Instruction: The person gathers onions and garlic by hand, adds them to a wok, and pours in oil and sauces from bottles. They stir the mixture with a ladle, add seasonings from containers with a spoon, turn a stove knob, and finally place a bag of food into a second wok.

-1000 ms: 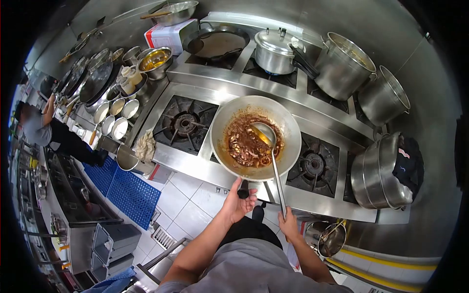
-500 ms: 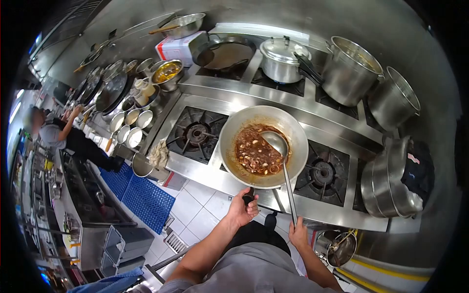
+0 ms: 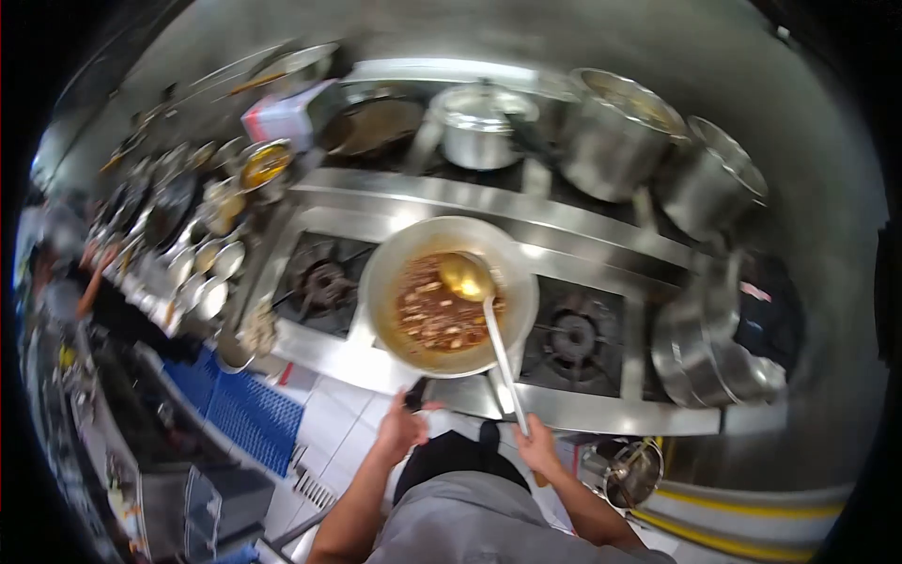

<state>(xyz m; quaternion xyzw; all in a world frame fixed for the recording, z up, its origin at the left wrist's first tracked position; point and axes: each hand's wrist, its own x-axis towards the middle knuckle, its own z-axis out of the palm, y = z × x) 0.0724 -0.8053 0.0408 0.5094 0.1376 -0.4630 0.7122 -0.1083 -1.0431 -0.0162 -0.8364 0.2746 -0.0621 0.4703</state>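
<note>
A wide, light-coloured metal pan point(image 3: 381, 324) sits on the front stove, holding brown sauce point(image 3: 437, 315) with pale pieces in it. My left hand point(image 3: 402, 430) is closed around the pan's black handle point(image 3: 414, 394), on the side nearest me. My right hand point(image 3: 536, 448) grips the long handle of a metal ladle point(image 3: 503, 362). The ladle's bowl, golden with reflected light, is over the far part of the sauce; motion blur hides whether it touches the sauce.
Burners flank the pan, one burner point(image 3: 576, 336) on the right. A lidded pressure cooker point(image 3: 484, 141) and tall pots point(image 3: 615, 150) stand behind. Stacked metal basins point(image 3: 691, 357) are at right. Ingredient bowls point(image 3: 228, 258) and another person point(image 3: 117, 296) are at left.
The view has swung, so the whole scene sits further left and is blurred. Within the pan, the ladle's bowl has shifted slightly toward the far side. Both hands keep their holds.
</note>
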